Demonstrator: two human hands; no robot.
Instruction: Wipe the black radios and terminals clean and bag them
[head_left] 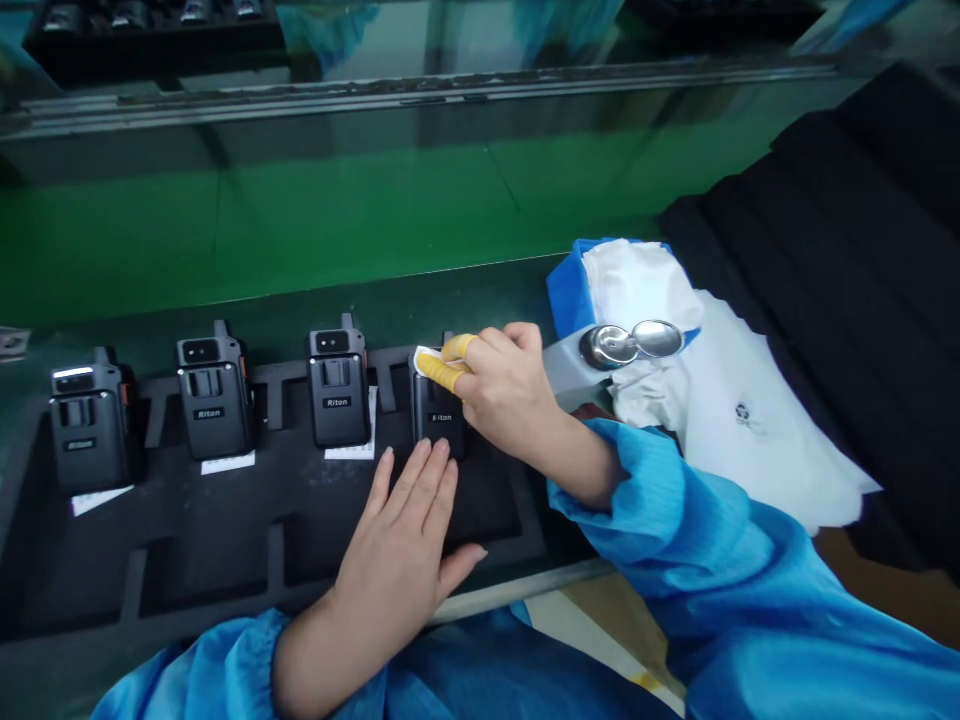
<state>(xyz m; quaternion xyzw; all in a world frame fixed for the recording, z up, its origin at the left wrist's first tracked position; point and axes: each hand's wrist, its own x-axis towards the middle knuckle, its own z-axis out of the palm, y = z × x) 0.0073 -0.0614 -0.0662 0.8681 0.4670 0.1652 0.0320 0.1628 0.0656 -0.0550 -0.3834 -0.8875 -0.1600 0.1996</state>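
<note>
Several black handheld devices marked "Riton", like radios with stub antennas, lie in a row in a black foam tray (525,505). On the rightmost device (439,410), my right hand (502,385) presses a small white wipe (421,360) to the upper left part. Two of its fingers wear yellow finger covers. My left hand (405,540) lies with fingers stretched out, the fingertips touching that device's lower end. To the left are a third device (337,390), a second device (215,395) and an end device (91,430), with white paper slips showing beneath them.
A blue box (568,297) of white cloths (637,283) and a dispenser bottle with its metal lid (609,346) up stand right of the tray. Beyond lie a white plastic bag (765,420) and stacked black foam (847,260). A ledge (420,95) runs behind.
</note>
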